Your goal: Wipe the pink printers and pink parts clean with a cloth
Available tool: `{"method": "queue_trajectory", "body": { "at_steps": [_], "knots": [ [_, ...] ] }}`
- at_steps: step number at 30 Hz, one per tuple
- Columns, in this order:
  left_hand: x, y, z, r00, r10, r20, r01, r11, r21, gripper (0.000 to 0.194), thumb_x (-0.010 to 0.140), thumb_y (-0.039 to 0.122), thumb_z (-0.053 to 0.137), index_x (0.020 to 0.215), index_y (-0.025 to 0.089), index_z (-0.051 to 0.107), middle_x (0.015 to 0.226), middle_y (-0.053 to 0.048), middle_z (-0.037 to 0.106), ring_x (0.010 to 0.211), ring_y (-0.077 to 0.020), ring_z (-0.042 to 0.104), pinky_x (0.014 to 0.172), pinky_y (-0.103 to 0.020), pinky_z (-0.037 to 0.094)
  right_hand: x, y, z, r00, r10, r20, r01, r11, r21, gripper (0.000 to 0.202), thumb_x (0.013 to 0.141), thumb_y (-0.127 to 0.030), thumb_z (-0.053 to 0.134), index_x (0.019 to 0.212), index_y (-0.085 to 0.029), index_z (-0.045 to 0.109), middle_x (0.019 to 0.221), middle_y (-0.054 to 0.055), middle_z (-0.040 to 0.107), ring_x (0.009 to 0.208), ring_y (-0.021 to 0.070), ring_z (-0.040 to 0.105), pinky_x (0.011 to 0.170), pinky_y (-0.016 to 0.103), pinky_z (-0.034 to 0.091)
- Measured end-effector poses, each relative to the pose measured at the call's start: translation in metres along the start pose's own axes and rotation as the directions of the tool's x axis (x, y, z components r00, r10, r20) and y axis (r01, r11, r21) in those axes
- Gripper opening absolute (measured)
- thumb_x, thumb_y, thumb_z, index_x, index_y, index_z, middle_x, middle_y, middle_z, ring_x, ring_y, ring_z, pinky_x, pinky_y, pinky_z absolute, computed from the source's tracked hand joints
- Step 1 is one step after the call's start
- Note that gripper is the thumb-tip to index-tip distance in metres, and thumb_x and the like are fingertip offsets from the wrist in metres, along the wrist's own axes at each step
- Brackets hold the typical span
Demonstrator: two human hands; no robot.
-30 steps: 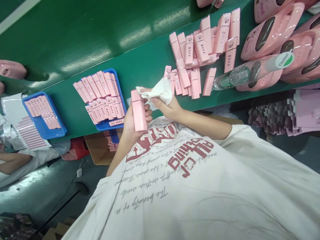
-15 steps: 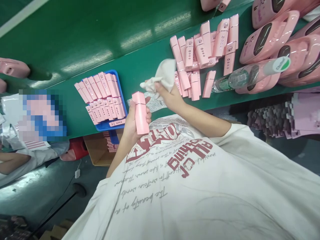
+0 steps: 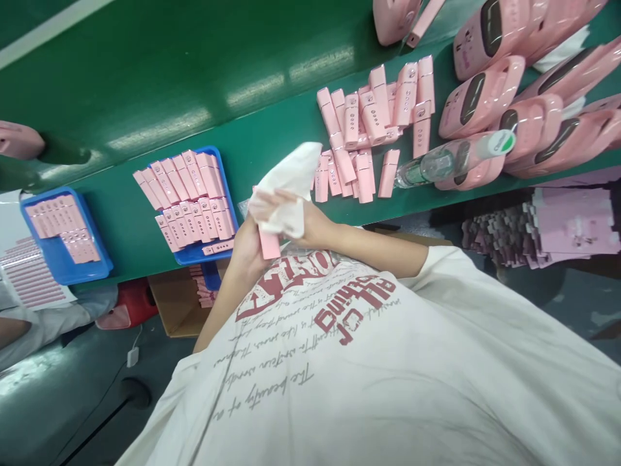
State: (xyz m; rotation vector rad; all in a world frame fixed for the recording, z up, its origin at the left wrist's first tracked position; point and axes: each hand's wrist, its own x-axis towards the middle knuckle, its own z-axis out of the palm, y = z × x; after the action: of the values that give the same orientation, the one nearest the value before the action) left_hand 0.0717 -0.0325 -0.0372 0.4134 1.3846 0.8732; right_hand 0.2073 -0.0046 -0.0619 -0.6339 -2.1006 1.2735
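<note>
A pink rectangular device (image 3: 269, 244) is in my left hand (image 3: 247, 244), its lower end showing and its upper part covered by a white cloth (image 3: 294, 171). My right hand (image 3: 284, 210) holds the cloth against the device, its fingers partly hidden in the folds. To the left of my hands, a blue tray (image 3: 227, 200) holds rows of similar pink devices (image 3: 187, 178). A loose pile of pink devices (image 3: 371, 116) lies on the green table to the right of the cloth.
A clear bottle (image 3: 431, 167) lies beside larger pink machines (image 3: 480, 97) at the right. Another blue tray (image 3: 68, 275) stands at the far left, near a person's arm (image 3: 14, 330). Below the table edge are an open cardboard box (image 3: 169, 310) and stacked pink cartons (image 3: 509, 230).
My right hand has brought the cloth down and left onto the device. The view has shifted, so the table items on the right appear further left.
</note>
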Motion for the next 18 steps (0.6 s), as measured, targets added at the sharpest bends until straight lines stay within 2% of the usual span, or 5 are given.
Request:
{"method": "queue_trajectory", "body": {
  "at_steps": [3, 6, 10, 15, 18],
  "knots": [
    [0.000, -0.003, 0.004, 0.999, 0.036, 0.023, -0.034, 0.993, -0.112, 0.038, 0.080, 0.051, 0.062, 0.100, 0.019, 0.062, 0.095, -0.006, 0.069, 0.086, -0.0183, 0.066, 0.073, -0.029, 0.055, 0.002, 0.008, -0.004, 0.934, 0.275, -0.228, -0.243, 0.957, 0.159, 0.052, 0.097, -0.049, 0.026, 0.118, -0.016, 0.060, 0.127, 0.011, 0.060, 0.129, 0.0200, 0.047, 0.111, 0.036, 0.034],
    [0.003, -0.006, 0.006, 0.990, 0.135, 0.043, -0.131, 0.988, -0.084, 0.038, 0.072, 0.044, 0.073, 0.099, 0.021, 0.061, 0.101, -0.004, 0.067, 0.092, -0.0176, 0.065, 0.079, -0.028, 0.054, -0.004, 0.009, -0.011, 0.928, 0.336, -0.158, -0.280, 0.913, 0.297, 0.050, 0.094, -0.051, 0.035, 0.110, -0.011, 0.061, 0.110, 0.012, 0.066, 0.106, 0.0210, 0.060, 0.097, 0.034, 0.045],
    [0.015, -0.012, 0.006, 0.965, 0.261, -0.029, -0.260, 0.965, 0.042, 0.045, 0.063, 0.044, 0.079, 0.096, 0.021, 0.059, 0.098, -0.003, 0.066, 0.091, -0.0160, 0.063, 0.075, -0.026, 0.052, -0.018, 0.013, -0.018, 0.924, 0.382, -0.019, -0.362, 0.888, 0.283, 0.042, 0.081, -0.045, 0.061, 0.107, -0.012, 0.061, 0.102, 0.008, 0.066, 0.099, 0.0224, 0.060, 0.088, 0.035, 0.047],
    [0.023, -0.016, 0.002, 0.989, 0.109, 0.095, -0.125, 0.975, 0.182, 0.043, 0.070, 0.047, 0.072, 0.101, 0.020, 0.058, 0.101, -0.005, 0.064, 0.091, -0.0172, 0.062, 0.075, -0.029, 0.051, -0.029, 0.016, -0.026, 0.808, 0.588, -0.031, -0.584, 0.807, 0.089, 0.035, 0.077, -0.035, 0.063, 0.105, -0.013, 0.062, 0.093, 0.005, 0.068, 0.090, 0.0212, 0.061, 0.080, 0.031, 0.047],
    [0.019, -0.018, -0.007, 0.995, 0.024, 0.096, -0.053, 0.949, 0.310, 0.042, 0.073, 0.045, 0.068, 0.105, 0.019, 0.058, 0.105, -0.007, 0.063, 0.094, -0.0185, 0.062, 0.080, -0.033, 0.051, -0.039, 0.012, -0.045, 0.658, 0.742, -0.131, -0.753, 0.641, -0.151, 0.034, 0.079, -0.034, 0.059, 0.106, -0.013, 0.062, 0.094, 0.009, 0.068, 0.091, 0.0254, 0.063, 0.078, 0.032, 0.048]
  ]
}}
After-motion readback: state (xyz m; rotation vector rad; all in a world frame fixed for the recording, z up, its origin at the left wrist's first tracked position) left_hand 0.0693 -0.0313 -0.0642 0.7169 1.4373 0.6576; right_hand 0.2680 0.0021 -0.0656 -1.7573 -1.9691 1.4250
